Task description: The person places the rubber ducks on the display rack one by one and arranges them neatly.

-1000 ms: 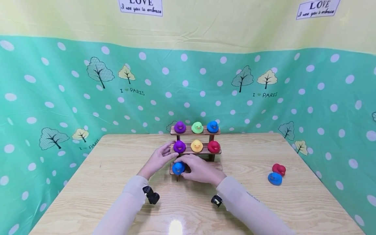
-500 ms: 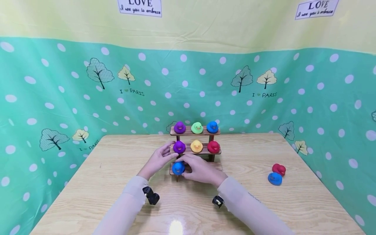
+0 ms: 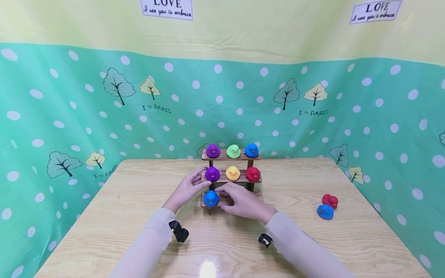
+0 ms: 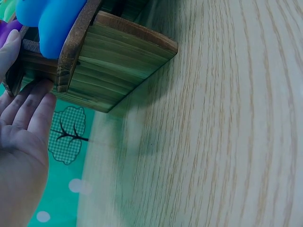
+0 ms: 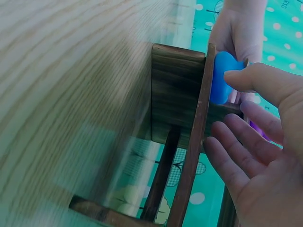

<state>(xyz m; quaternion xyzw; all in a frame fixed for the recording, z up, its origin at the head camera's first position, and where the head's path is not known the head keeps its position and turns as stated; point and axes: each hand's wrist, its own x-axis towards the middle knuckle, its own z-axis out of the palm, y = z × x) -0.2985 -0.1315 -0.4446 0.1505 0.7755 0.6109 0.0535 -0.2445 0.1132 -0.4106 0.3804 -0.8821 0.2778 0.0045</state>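
A three-tier wooden stand [image 3: 222, 177] bears toy ducks. My left hand [image 3: 187, 189] holds the left end of its middle shelf, thumb in front and fingers along the side; in the left wrist view those fingers [image 4: 35, 106] touch the wood. On the bottom shelf's left end sits a blue duck [image 3: 211, 199]. My right hand [image 3: 245, 202] is just right of this duck, thumb and fingers apart, holding nothing. In the right wrist view a narrow overlap puts its thumb tip over the duck's edge [image 5: 220, 87]. The right hand hides the rest of the bottom shelf.
Purple [image 3: 213, 150], green [image 3: 233, 151] and blue [image 3: 252, 150] ducks stand on the top shelf. Purple [image 3: 212, 173], yellow [image 3: 233, 173] and red [image 3: 253, 174] ones fill the middle. A red duck [image 3: 330, 200] and a blue one [image 3: 325, 211] lie on the table [image 3: 295, 185] at right.
My right hand has let go of the blue duck on the bottom shelf and drawn back slightly to the right. The left hand and the stand have stayed put.
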